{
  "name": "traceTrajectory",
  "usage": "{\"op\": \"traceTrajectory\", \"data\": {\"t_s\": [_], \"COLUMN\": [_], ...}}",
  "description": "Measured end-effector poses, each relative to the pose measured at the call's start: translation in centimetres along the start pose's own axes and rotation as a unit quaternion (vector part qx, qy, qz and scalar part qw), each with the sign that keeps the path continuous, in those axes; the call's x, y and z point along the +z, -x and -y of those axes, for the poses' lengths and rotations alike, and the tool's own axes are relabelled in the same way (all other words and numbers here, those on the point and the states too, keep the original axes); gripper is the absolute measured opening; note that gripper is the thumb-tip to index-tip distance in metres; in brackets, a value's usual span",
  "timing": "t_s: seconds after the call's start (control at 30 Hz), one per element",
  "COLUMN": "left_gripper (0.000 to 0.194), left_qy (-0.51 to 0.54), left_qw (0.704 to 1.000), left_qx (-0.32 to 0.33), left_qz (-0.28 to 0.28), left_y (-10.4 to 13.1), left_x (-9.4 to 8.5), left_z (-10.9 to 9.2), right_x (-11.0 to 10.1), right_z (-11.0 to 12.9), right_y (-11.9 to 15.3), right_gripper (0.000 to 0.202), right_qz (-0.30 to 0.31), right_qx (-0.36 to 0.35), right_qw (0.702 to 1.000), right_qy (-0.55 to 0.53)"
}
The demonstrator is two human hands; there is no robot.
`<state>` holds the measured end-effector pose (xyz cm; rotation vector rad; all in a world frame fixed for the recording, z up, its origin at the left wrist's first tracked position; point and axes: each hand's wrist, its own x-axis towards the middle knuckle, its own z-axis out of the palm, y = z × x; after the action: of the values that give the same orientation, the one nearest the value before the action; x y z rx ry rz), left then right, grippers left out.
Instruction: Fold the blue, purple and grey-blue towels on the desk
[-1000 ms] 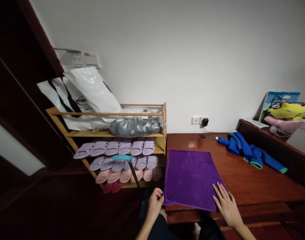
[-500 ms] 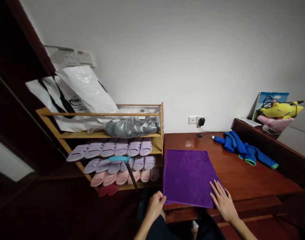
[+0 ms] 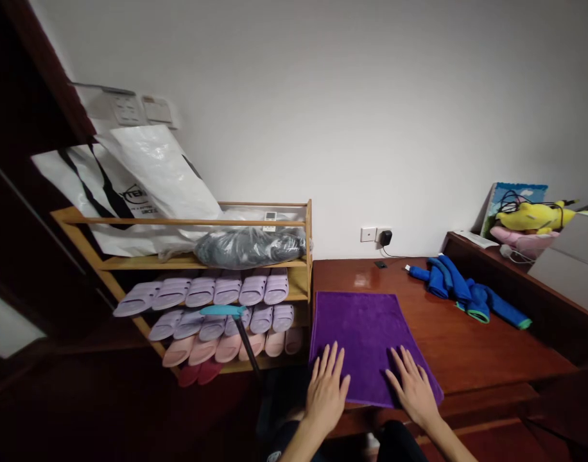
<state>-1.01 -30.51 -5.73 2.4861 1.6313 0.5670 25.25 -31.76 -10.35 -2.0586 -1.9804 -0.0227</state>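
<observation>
Brings left hand from the side onto the cloth, apart from right hand, both splayed, seemingly to keep it flat on the counter.

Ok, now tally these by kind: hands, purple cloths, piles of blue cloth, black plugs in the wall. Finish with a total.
Left hand and right hand: 2 hands
Purple cloth: 1
Blue cloth pile: 1
Black plug: 1
Total: 5
</observation>
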Motion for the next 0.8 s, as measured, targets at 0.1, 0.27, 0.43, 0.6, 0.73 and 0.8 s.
{"op": "traceTrajectory", "data": {"t_s": [0.1, 0.27, 0.43, 0.6, 0.73, 0.8], "left_gripper": [0.056, 0.057, 0.057, 0.057, 0.056, 0.057], "left_qy": [-0.044, -0.058, -0.060, -0.061, -0.065, -0.057], "left_qw": [0.999, 0.998, 0.998, 0.997, 0.994, 0.992], "left_qx": [0.003, 0.014, -0.004, -0.018, -0.039, -0.029], "left_qz": [0.027, 0.031, 0.032, 0.046, 0.081, 0.106], "left_y": [-0.5, -1.8, -5.5, -10.1, -10.9, -9.5], "left_x": [1.9, 2.9, 3.2, 3.1, 2.0, 1.5], "left_z": [0.7, 2.3, 3.5, 4.5, 4.0, 3.6], "right_x": [1.1, 1.7, 2.1, 2.1, 2.2, 2.6], "right_z": [0.6, -0.1, -0.3, 0.2, 0.9, 1.0], "right_y": [0.1, -1.6, -6.3, -11.5, -11.9, -10.1], "right_gripper": [0.065, 0.064, 0.065, 0.067, 0.064, 0.063], "right_qz": [-0.016, -0.015, 0.021, 0.047, 0.036, 0.013], "right_qx": [-0.005, -0.021, -0.018, -0.011, 0.011, 0.027], "right_qw": [1.000, 0.999, 1.000, 0.999, 0.999, 0.999], "right_qy": [0.021, 0.023, 0.011, 0.011, 0.027, 0.035]}}
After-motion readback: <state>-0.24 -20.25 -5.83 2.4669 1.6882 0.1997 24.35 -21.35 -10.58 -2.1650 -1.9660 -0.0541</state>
